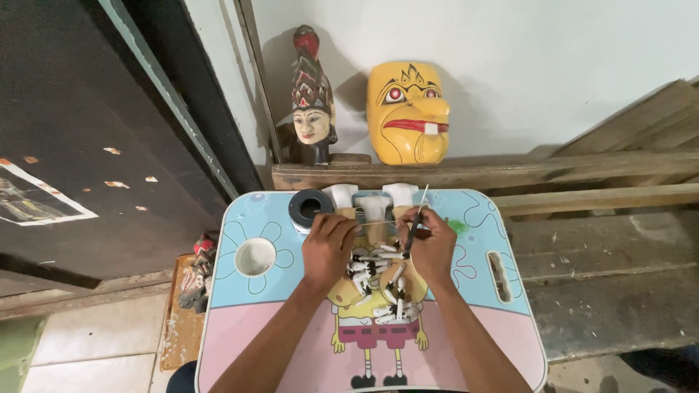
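A thin dark-handled paintbrush with a pale tip [413, 231] is pinched between the fingers of the right hand [431, 246] just above a heap of small white carved wooden pieces with black markings [378, 280], on which the left hand [329, 246] is pressed with fingers curled, though what it grips cannot be told. The brush is judged light, stiff and best held mid-shaft; the pieces look light and slightly fragile, too many and overlapping to be counted exactly. Around the heap are seen one cartoon-printed blue and pink folding table [277, 342], one black tape roll [310, 207], one white round cup recess [255, 256], and, beyond the heap, one yellow wooden mask [408, 113] and one painted carved head [313, 102].
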